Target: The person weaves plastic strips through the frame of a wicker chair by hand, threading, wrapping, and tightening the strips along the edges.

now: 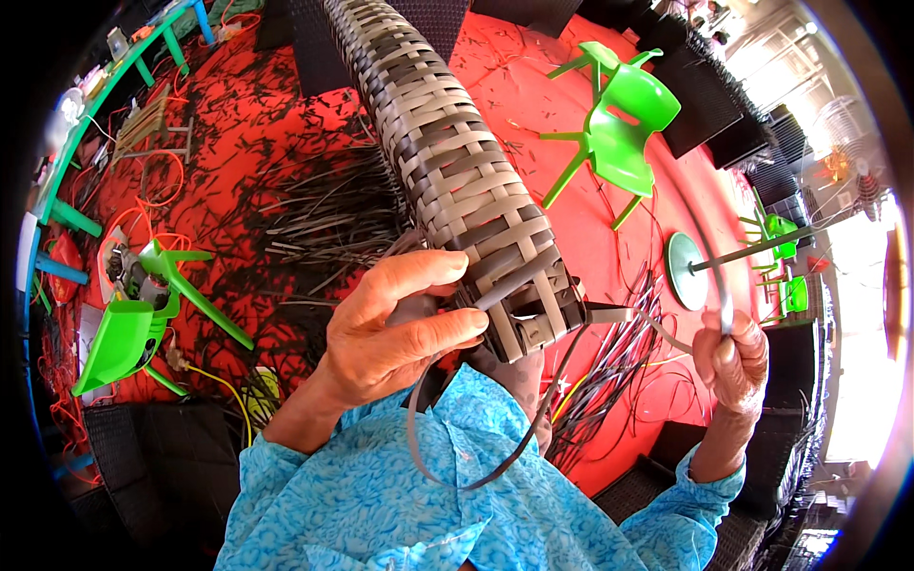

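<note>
A long woven piece (457,152), flat strips in brown, grey and beige plaited over a frame, runs from the top of the view down to my lap. At its near end, my left hand (390,324) has thumb and forefinger around a grey plastic strip (519,276) lying on the weave. The thumb tip rests against the woven edge. Out to the right, my right hand (733,362) is raised and closed on a long thin strip, which curves between its fingers. A loose strip (466,485) loops down in front of my blue patterned shirt.
Bundled loose strips (609,371) lie on the red floor to the right; dark strips (324,214) and scraps cover the left. Green chairs stand right (628,128) and left (124,343). A pole with a round green base (685,271) stands right. Dark woven furniture (700,90) lines the edge.
</note>
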Demonstrator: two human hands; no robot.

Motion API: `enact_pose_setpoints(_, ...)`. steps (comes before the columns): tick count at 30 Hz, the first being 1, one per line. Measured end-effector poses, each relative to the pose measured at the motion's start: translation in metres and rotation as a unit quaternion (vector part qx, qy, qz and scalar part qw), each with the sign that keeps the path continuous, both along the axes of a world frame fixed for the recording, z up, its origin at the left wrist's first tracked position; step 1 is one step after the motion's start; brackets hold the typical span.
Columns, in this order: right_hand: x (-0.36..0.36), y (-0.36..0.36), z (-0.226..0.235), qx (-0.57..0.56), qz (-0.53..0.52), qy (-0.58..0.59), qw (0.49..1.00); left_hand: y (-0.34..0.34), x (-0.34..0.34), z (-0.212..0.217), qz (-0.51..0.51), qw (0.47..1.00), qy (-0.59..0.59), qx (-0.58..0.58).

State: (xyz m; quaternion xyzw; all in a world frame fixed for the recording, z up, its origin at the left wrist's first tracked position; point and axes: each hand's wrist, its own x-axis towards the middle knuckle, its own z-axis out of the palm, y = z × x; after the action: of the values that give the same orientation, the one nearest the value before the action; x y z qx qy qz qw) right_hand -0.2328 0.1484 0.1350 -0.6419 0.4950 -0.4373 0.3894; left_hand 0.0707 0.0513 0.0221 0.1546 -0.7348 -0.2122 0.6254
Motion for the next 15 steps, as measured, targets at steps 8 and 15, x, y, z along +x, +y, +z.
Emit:
enact_pose_setpoints(8,0.019,-0.007,0.017,0.045,0.127,0.280,0.951,0.005,0.001,-0.008,-0.062,0.993,0.049,0.090)
enact_pose_setpoints(15,-0.005,-0.008,0.019,0.166,0.035,0.282,0.944,-0.006,-0.001,-0.004,0.010,0.998,0.013,-0.056)
